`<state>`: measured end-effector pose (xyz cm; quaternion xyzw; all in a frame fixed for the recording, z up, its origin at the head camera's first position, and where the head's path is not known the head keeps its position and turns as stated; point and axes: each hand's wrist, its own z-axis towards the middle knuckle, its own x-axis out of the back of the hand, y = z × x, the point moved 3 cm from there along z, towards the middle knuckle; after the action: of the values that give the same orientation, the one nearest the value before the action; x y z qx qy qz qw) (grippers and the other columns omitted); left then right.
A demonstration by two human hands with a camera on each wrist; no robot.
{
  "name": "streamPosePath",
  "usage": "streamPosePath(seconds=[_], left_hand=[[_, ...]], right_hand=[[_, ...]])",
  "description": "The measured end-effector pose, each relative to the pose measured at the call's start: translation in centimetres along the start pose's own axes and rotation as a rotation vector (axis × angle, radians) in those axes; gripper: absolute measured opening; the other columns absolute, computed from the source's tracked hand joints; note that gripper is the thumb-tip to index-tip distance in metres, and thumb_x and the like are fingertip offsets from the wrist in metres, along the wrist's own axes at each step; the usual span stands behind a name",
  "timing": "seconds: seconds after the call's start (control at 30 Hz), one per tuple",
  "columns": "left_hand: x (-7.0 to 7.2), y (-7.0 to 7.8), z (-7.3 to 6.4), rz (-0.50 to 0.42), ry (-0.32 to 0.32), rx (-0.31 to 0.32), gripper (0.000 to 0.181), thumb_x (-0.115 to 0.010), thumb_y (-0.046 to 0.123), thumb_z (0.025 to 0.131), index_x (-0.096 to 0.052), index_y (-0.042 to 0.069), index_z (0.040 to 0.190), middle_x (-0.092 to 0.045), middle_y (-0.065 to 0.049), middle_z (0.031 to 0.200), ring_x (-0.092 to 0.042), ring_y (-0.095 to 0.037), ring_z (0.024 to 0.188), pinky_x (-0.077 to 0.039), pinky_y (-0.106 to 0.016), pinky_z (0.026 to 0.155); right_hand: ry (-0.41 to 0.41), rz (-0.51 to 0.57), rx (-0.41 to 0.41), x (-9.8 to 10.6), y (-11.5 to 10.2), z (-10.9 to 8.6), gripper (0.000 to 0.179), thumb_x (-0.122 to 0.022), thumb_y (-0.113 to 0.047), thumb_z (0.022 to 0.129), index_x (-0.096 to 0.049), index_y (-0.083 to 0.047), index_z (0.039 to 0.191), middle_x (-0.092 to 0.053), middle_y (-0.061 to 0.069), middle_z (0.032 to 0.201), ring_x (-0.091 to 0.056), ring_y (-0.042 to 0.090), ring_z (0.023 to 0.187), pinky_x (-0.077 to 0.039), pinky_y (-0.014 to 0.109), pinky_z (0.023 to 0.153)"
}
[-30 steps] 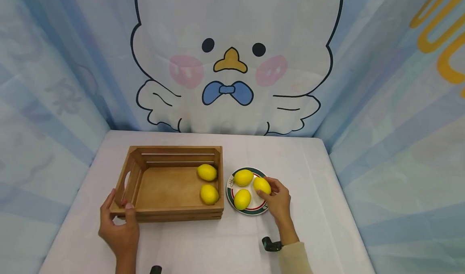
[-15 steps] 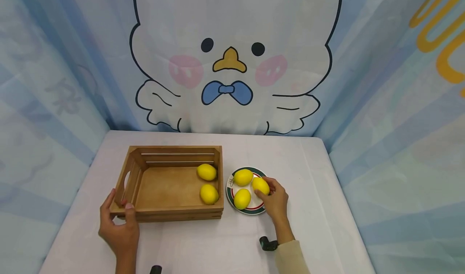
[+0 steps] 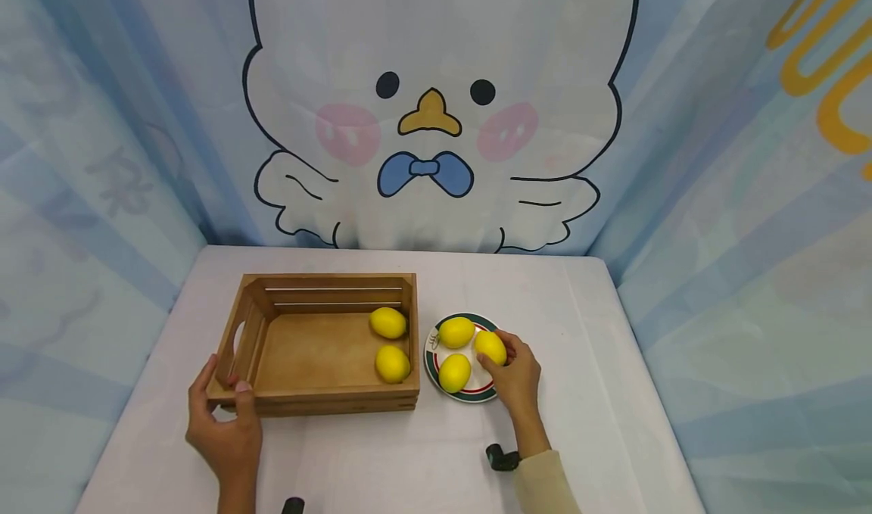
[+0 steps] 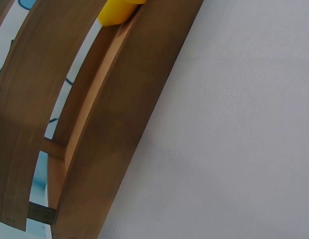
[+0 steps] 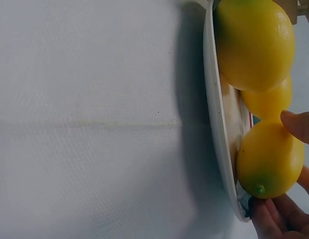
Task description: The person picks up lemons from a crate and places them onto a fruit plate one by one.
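On the left of the white table a wooden crate (image 3: 327, 406) holds two lemons against its right end. At its front left corner my left hand (image 3: 228, 434) grips the wood, thumb over the front edge and fingers at the left end. My right hand (image 3: 519, 381) pinches a lemon (image 3: 490, 347) at the right side of a round plate (image 3: 470, 398) with a green and red rim. Two other lemons lie on that plate, one at the back (image 3: 456, 332) and one in front (image 3: 454, 373). In the right wrist view thumb and fingers press the held lemon (image 5: 270, 162) from opposite sides.
A narrow strip of white cloth (image 3: 421, 347) separates crate and plate. Printed curtains (image 3: 422, 219) close off the back and both sides of the table. A small black device (image 3: 502, 458) sits by the right wrist, and another dark tip (image 3: 293, 506) shows at the front edge.
My right hand and the lemon it pinches have shifted very slightly left over the plate. The left hand and the crate stay put.
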<state>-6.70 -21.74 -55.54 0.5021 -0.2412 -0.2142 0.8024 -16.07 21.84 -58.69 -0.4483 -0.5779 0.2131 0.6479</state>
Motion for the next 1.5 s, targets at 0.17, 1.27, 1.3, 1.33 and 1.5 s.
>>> streamPosePath(seconds=[0.17,1.27,1.3,1.33,1.5], left_hand=[[0.1,0.0,0.0,0.007,-0.002,-0.002,0.058,-0.066,0.009,0.093,-0.063,0.024,0.149,-0.069,-0.004,0.145,-0.066,0.001,0.104,-0.044,-0.013,0.095],[-0.2,0.1,0.0,0.013,0.027,-0.005,0.057,-0.066,0.004,0.094,-0.064,0.023,0.147,-0.071,-0.002,0.142,-0.066,0.000,0.103,-0.043,-0.012,0.092],[-0.2,0.2,-0.1,0.012,0.026,-0.004,0.057,-0.066,0.004,0.094,-0.064,0.023,0.147,-0.071,-0.002,0.142,-0.066,0.000,0.103,-0.043,-0.012,0.092],[-0.3,0.2,-0.1,0.012,0.027,-0.003,0.057,-0.066,0.004,0.094,-0.065,0.023,0.147,-0.071,-0.002,0.142,-0.066,0.000,0.103,-0.043,-0.012,0.092],[-0.3,0.5,-0.1,0.009,0.027,-0.002,0.057,-0.067,0.004,0.094,-0.065,0.023,0.147,-0.070,-0.001,0.144,-0.066,0.000,0.103,-0.043,-0.012,0.092]], right_hand=[[0.009,-0.001,0.003,0.3,-0.1,-0.1,0.055,-0.085,-0.015,0.090,-0.065,-0.011,0.142,-0.067,0.014,0.139,-0.065,0.032,0.126,-0.051,0.047,0.114],[0.053,0.143,0.176,2.1,-6.5,-0.9,0.053,-0.087,-0.026,0.089,-0.068,-0.022,0.138,-0.066,0.002,0.141,-0.062,0.028,0.132,-0.046,0.048,0.119],[0.047,0.150,0.182,2.1,-6.8,-0.9,0.053,-0.087,-0.026,0.089,-0.068,-0.021,0.138,-0.066,0.002,0.142,-0.062,0.028,0.132,-0.046,0.048,0.119],[0.040,0.157,0.189,2.1,-7.1,-1.0,0.052,-0.087,-0.025,0.089,-0.068,-0.021,0.138,-0.066,0.002,0.142,-0.062,0.028,0.132,-0.045,0.049,0.119],[0.005,0.167,0.237,2.0,-8.6,-1.3,0.053,-0.087,-0.026,0.089,-0.068,-0.020,0.138,-0.066,0.002,0.142,-0.061,0.028,0.131,-0.045,0.049,0.119]])
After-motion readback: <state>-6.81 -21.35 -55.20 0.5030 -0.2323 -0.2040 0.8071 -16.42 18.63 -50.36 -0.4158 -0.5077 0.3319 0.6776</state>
